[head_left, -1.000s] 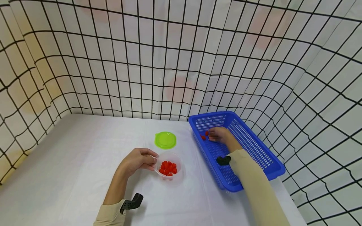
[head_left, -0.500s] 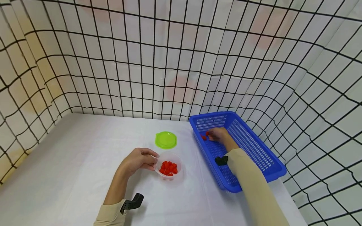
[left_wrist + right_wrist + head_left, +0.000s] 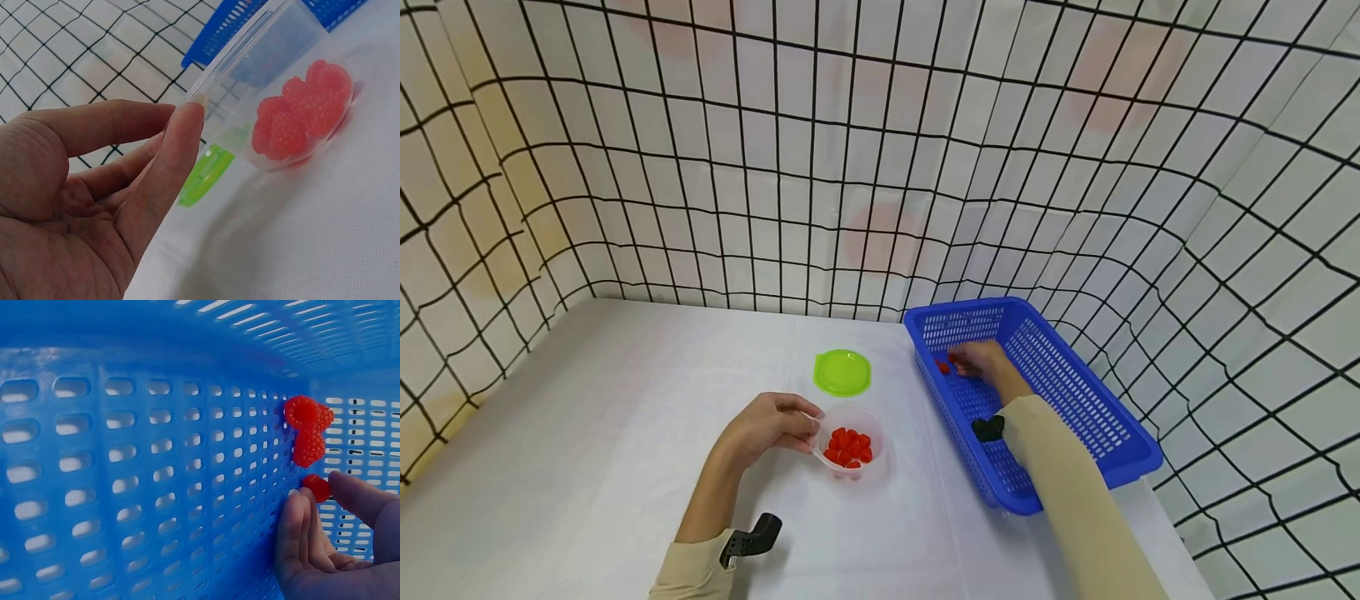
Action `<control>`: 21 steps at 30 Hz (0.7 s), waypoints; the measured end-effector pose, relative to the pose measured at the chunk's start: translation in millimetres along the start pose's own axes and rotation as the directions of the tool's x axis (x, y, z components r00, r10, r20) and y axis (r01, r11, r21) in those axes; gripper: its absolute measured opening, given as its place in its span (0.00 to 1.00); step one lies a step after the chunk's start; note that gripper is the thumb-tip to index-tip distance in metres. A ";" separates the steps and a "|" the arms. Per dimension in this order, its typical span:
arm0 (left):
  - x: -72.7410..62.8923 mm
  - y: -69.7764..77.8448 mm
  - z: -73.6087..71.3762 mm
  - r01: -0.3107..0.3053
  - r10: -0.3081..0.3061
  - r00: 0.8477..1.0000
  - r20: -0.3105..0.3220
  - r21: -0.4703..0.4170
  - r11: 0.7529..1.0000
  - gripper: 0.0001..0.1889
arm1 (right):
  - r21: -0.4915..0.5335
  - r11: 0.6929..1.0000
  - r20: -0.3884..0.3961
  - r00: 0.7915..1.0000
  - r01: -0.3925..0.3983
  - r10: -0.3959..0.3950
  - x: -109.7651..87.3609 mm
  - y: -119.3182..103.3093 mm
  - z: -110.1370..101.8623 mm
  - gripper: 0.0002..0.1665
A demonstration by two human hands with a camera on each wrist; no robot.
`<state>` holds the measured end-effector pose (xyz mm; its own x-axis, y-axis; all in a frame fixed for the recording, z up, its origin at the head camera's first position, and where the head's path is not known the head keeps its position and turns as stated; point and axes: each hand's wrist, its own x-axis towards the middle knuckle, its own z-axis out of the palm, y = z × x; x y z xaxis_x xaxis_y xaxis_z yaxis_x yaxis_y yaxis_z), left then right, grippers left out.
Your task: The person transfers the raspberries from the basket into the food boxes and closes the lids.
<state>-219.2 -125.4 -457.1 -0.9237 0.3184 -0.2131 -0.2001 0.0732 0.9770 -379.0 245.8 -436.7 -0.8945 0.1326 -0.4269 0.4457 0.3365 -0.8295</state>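
Note:
My left hand [image 3: 767, 429] pinches the rim of a clear plastic tub [image 3: 240, 65] between thumb and fingers. The tub stands on the white cloth, slightly tilted in the left wrist view only because of the camera angle. Inside it lie several red raspberries [image 3: 847, 448]. Down in the blue basket [image 3: 943, 421], my right hand [image 3: 988, 362] pinches one raspberry [image 3: 317, 487] with thumb and fingertips. Close by, more raspberries [image 3: 307, 428] lie bunched near the basket's corner. A green lid [image 3: 842, 372] rests flat on the cloth behind the tub.
The basket's raised, slotted walls [image 3: 137, 450] surround my right hand. White cloth [image 3: 625, 417] covers the table. A white backdrop with black netting [image 3: 820, 167] rises behind and at both sides, close along the basket's right side.
In the basket, my right fingertips have moved slightly left and closed on a raspberry that showed beside them earlier. My left hand and the tub have stayed in place.

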 end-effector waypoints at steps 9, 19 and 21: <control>-0.3 0.5 0.5 0.001 -0.001 1.000 -0.001 0.000 1.000 0.15 | 0.002 1.000 -0.008 1.000 -0.011 0.011 0.1 -0.2 -1.1 0.16; 1.8 -0.6 -0.7 -0.002 0.002 1.000 0.011 0.001 1.000 0.16 | 0.004 1.000 -0.006 1.000 -0.024 0.024 -4.0 -3.4 -2.4 0.15; 1.6 -0.3 -0.1 -0.001 0.002 1.000 0.014 -0.001 1.000 0.16 | 0.015 0.999 0.003 0.999 -0.037 0.037 -5.3 -5.4 -5.0 0.14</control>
<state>-220.6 -125.0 -457.7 -0.9195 0.3313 -0.2116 -0.1990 0.0719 0.9773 -376.8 247.8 -428.2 -0.8772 0.1420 -0.4587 0.4793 0.3174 -0.8182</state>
